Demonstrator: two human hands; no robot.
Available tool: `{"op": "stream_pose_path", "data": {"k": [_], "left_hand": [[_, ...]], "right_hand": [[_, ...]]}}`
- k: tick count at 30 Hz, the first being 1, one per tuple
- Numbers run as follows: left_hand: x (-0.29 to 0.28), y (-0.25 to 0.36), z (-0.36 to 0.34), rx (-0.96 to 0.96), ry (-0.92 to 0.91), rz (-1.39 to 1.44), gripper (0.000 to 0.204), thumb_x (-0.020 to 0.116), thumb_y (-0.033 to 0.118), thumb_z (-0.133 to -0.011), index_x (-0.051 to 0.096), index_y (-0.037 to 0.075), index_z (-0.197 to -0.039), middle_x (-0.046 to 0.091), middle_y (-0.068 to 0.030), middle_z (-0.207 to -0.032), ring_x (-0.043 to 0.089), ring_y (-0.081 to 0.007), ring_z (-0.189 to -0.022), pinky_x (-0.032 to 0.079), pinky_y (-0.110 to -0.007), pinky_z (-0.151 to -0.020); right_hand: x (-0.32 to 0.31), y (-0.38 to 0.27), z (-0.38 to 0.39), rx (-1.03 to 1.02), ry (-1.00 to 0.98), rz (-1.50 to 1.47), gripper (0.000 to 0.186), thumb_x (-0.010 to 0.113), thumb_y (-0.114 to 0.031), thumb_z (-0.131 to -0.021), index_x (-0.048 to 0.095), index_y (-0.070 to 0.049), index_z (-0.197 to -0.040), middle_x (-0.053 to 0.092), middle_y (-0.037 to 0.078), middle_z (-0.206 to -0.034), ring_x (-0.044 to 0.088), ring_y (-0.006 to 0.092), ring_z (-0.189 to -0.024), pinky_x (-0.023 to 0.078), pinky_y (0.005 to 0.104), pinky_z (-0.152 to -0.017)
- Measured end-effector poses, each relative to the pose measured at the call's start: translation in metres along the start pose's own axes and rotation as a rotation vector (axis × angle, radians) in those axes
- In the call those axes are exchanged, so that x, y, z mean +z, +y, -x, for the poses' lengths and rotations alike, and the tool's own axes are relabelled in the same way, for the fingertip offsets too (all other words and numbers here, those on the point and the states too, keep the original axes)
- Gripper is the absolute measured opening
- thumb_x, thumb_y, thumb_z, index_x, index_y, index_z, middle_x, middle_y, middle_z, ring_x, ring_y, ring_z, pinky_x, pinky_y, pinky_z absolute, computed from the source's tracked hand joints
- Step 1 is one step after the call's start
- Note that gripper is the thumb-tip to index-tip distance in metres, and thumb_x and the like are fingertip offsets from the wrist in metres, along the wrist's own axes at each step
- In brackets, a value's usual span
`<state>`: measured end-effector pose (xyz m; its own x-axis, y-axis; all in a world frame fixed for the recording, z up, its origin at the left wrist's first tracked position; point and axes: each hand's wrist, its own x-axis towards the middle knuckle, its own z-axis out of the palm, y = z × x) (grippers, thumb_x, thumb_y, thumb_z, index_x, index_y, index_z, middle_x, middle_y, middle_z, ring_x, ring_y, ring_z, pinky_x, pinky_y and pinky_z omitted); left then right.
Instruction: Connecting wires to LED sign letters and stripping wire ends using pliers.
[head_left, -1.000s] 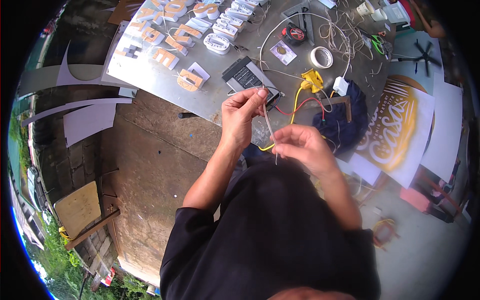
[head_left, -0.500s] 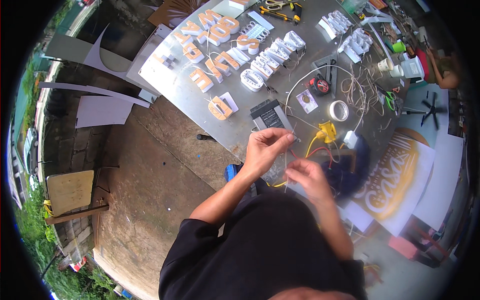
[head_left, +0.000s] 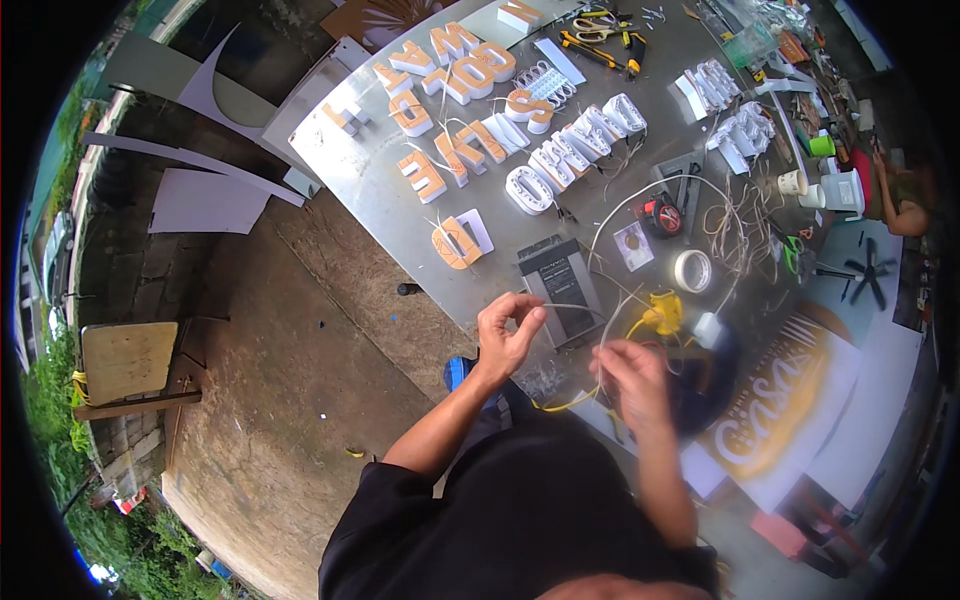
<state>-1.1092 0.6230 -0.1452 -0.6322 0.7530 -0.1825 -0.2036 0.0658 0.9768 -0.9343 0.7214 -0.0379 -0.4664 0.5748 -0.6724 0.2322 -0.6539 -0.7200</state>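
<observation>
My left hand (head_left: 508, 338) is closed, thumb and forefinger pinching the end of a thin pale wire (head_left: 575, 308). My right hand (head_left: 635, 378) is also closed, its fingertips on a thin pale wire (head_left: 614, 335) that rises past them. Whether the two are one wire, I cannot make out. Just beyond my hands lies a grey metal power supply box (head_left: 568, 285) with a dark label. Right of it is a yellow electrical socket or plug (head_left: 660, 314) with a yellow cord. A white plug (head_left: 708, 330) sits beside that.
Several letter shapes (head_left: 465, 75) with orange faces and white sides stand on the metal table (head_left: 380, 215). Farther right are a tape measure (head_left: 660, 215), a tape roll (head_left: 692, 270) and tangled wires (head_left: 735, 230). A printed sign panel (head_left: 775, 405) lies at right. Another person (head_left: 900, 200) is at far right.
My hands have moved apart, the left slightly leftward and the right slightly rightward, with the pale wire now showing between them. The whole view has shifted a little.
</observation>
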Motion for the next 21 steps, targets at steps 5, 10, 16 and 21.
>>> {"op": "stream_pose_path", "data": {"k": [5, 10, 16, 21], "left_hand": [[-0.027, -0.040, -0.010, 0.257, 0.029, -0.364, 0.017, 0.082, 0.016, -0.082, 0.073, 0.002, -0.088, 0.058, -0.0061, -0.065, 0.057, -0.0165, -0.060, 0.046, -0.030, -0.058], [-0.039, -0.063, -0.010, 0.194, 0.101, -0.416, 0.018, 0.081, 0.016, -0.084, 0.072, 0.001, -0.081, 0.058, -0.0075, -0.064, 0.054, -0.0172, -0.055, 0.044, -0.031, -0.054], [-0.047, -0.082, -0.010, 0.231, 0.169, -0.512, 0.018, 0.082, 0.013, -0.084, 0.070, 0.000, -0.078, 0.056, -0.0087, -0.062, 0.052, -0.0187, -0.053, 0.042, -0.032, -0.052], [-0.049, -0.088, -0.017, 0.275, 0.136, -0.541, 0.020, 0.082, 0.014, -0.083, 0.068, 0.002, -0.075, 0.056, -0.0088, -0.062, 0.053, -0.0226, -0.054, 0.042, -0.033, -0.053]], "right_hand": [[0.005, -0.025, -0.015, -0.089, 0.092, 0.059, 0.013, 0.069, -0.010, -0.096, 0.072, 0.001, -0.100, 0.071, 0.006, -0.083, 0.059, 0.0071, -0.071, 0.045, 0.0211, -0.068], [0.011, -0.040, -0.030, 0.001, 0.082, -0.063, 0.011, 0.071, -0.012, -0.094, 0.072, -0.002, -0.096, 0.072, 0.006, -0.081, 0.061, 0.0071, -0.072, 0.045, 0.0210, -0.068], [0.031, -0.048, -0.049, -0.149, 0.026, -0.012, 0.008, 0.068, -0.008, -0.093, 0.072, -0.001, -0.091, 0.071, 0.004, -0.082, 0.062, 0.0083, -0.073, 0.046, 0.0227, -0.070], [0.052, -0.059, -0.042, -0.213, 0.025, -0.029, 0.005, 0.070, -0.006, -0.092, 0.072, -0.002, -0.093, 0.072, 0.004, -0.084, 0.063, 0.0078, -0.073, 0.045, 0.0218, -0.069]]}}
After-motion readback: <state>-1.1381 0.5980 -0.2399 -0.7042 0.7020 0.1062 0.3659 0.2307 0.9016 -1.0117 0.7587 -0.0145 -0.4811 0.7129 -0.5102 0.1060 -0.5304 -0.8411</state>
